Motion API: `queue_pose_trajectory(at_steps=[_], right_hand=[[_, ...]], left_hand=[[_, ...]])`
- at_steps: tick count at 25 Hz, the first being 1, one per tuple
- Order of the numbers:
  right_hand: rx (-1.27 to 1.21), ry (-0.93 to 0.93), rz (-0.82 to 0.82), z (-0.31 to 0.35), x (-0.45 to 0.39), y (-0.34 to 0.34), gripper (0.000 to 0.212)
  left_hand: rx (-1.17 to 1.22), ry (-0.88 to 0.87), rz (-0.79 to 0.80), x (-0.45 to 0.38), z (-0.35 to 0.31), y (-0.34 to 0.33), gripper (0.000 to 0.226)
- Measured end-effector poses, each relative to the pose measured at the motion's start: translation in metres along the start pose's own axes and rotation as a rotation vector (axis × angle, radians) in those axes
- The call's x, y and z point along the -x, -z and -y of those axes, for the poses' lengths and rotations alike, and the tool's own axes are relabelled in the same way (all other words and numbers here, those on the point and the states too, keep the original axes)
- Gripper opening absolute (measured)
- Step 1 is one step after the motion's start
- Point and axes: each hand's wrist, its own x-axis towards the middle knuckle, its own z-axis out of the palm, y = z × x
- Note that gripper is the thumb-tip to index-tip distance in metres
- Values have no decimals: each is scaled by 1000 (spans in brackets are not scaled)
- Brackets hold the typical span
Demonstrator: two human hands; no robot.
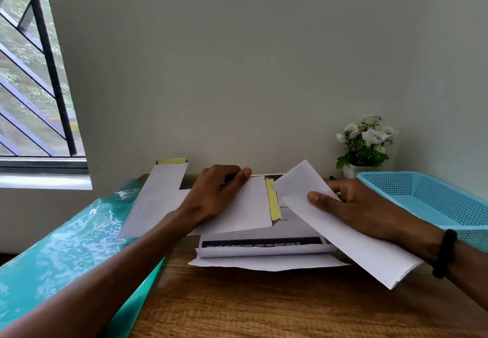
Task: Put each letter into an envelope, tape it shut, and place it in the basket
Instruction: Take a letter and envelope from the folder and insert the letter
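A wooden surface point(237, 308) is seen from above, set against a pale wall, w/ a teal plastic sheet point(66, 253) draped over its left part. At far right a light-blue mesh basket point(433, 200) is placed on the surface, just beside the right forearm.

A stack of printed papers point(264, 251) is laid mid-surface, a dark printed band facing the viewer. On top of it an open envelope point(245, 205) is held: long axis approx. left-right, mouth pointed right, its yellow adhesive strip point(273, 203) shown on the opened flap. A second envelope point(155, 197) is leaned at the left, long axis running away toward the wall, yellow-stripped flap at the far end.

A folded letter point(343, 229) is held at the right, long axis diagonal, from near-right up to far-left; its far corner is pointed toward the envelope mouth, just beside the strip, not yet inside.

The left hand point(214, 195) is stretched in from lower left, palm down, fingers curled over the envelope's far edge: grip closed on the envelope. The right hand point(353, 205) is brought in from the right, thumb on top of the letter, fingers beneath: grip pinched on the letter. A black band point(446, 253) is worn at the right wrist.

A small pot of white flowers point(365, 142) is stood by the wall, behind the basket.
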Motion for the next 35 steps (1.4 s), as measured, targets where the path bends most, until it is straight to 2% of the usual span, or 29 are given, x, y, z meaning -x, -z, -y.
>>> queue_pose_trajectory(at_steps=[3, 6, 9, 13, 18, 22, 25, 28, 32, 35], right_hand=[[2, -12, 21, -1, -1, 1, 22], [32, -77, 71, -5, -2, 2, 38], [39, -131, 150, -5, -2, 2, 37], [34, -125, 145, -5, -4, 2, 37], [-26, -145, 92, -10, -3, 1, 38], [-95, -173, 98, -15, -2, 1, 18], [-123, -144, 62, -15, -2, 2, 40], [-156, -103, 32, -14, -4, 3, 47], [-173, -86, 119, -7, -2, 2, 53], [-164, -62, 218, -3, -1, 3, 41]], left_hand=[[3, -40, -34, 1, -2, 1, 52], [-157, -140, -63, -2, -6, 4, 54], [-202, -208, -86, -4, -11, 3, 54], [-118, -169, -66, -4, -10, 0, 55], [-163, -112, -14, -3, -2, -1, 53], [-182, -98, -9, -1, -1, -6, 47], [-82, -69, -80, -1, -5, -4, 36], [-69, -73, -119, -1, -10, -3, 35], [-31, -87, -114, 1, -15, -2, 45], [27, -105, -100, -1, -16, -4, 46]])
